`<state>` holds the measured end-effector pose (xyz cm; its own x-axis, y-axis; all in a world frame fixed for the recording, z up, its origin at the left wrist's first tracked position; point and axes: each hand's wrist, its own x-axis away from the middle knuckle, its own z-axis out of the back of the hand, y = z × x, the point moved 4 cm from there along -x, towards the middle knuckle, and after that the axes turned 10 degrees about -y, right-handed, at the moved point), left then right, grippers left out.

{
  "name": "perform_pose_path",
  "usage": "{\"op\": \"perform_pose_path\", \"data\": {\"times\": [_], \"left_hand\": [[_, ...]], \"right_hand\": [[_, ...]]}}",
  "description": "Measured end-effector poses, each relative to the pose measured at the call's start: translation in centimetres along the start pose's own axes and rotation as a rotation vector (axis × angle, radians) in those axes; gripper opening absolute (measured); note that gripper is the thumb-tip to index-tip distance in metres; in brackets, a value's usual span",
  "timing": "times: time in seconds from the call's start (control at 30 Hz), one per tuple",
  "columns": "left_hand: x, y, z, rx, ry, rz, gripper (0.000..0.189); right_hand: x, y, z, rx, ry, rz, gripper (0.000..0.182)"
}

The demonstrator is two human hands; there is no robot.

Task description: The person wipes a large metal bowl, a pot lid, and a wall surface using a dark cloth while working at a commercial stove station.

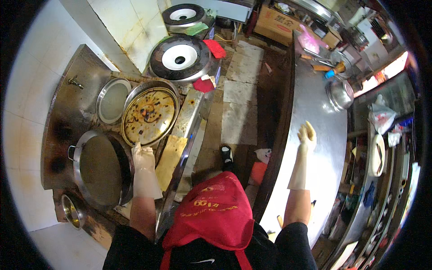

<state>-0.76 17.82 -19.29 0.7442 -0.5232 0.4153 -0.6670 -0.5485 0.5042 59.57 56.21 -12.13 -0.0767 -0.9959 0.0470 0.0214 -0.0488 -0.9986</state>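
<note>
My left hand [143,155], in a pale rubber glove, grips the near rim of a round metal lid or tray [153,116] stained brown with grease. That round piece sits tilted over a wide steel pot [170,83] on the stove. At the right, my gloved right hand [307,136] is over the steel counter [314,98], its fingers apart and nothing in them. Just left of my left glove is a large steel pan [98,168] of murky liquid. A smaller round pot [113,100] with cloudy contents stands beyond it.
Two burners with black rings [182,58] lie beyond the pots, with red cloths [204,84] beside the nearer one. A steel bowl [340,94] and brushes [332,69] are on the counter. A cardboard box [275,25] stands at the back. A tiled walkway [239,113] separates stove and counter.
</note>
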Motion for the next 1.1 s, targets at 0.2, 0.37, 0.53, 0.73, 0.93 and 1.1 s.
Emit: {"op": "perform_pose_path", "data": {"times": [0.2, 0.37, 0.53, 0.73, 0.93, 1.1], "left_hand": [[4.5, 0.3, -2.8, -0.256, 0.087, -0.238, 0.029], [5.3, -0.3, -9.3, -0.57, 0.177, -0.184, 0.052], [6.0, -1.1, -9.5, -0.581, 0.205, -0.341, 0.049], [5.3, -1.0, -12.9, -0.226, 0.295, -0.507, 0.033], [4.2, -1.8, -16.0, 0.016, 0.302, -0.553, 0.03], [4.8, -1.7, -13.3, 0.063, 0.434, -0.66, 0.029]], "right_hand": [[-8.2, 4.5, -29.4, 0.72, -0.861, 0.45, 0.039], [-11.0, 16.1, -47.5, 0.938, -1.152, 0.529, 0.045], [-10.8, 20.2, -56.5, 1.333, -1.272, 0.845, 0.036], [-16.0, 22.3, -58.9, 1.226, -1.384, 0.554, 0.028], [-17.2, 15.8, -59.9, 0.285, -1.141, 0.023, 0.021], [-5.5, -4.4, -62.6, -0.082, -1.39, 0.112, 0.031]]}}
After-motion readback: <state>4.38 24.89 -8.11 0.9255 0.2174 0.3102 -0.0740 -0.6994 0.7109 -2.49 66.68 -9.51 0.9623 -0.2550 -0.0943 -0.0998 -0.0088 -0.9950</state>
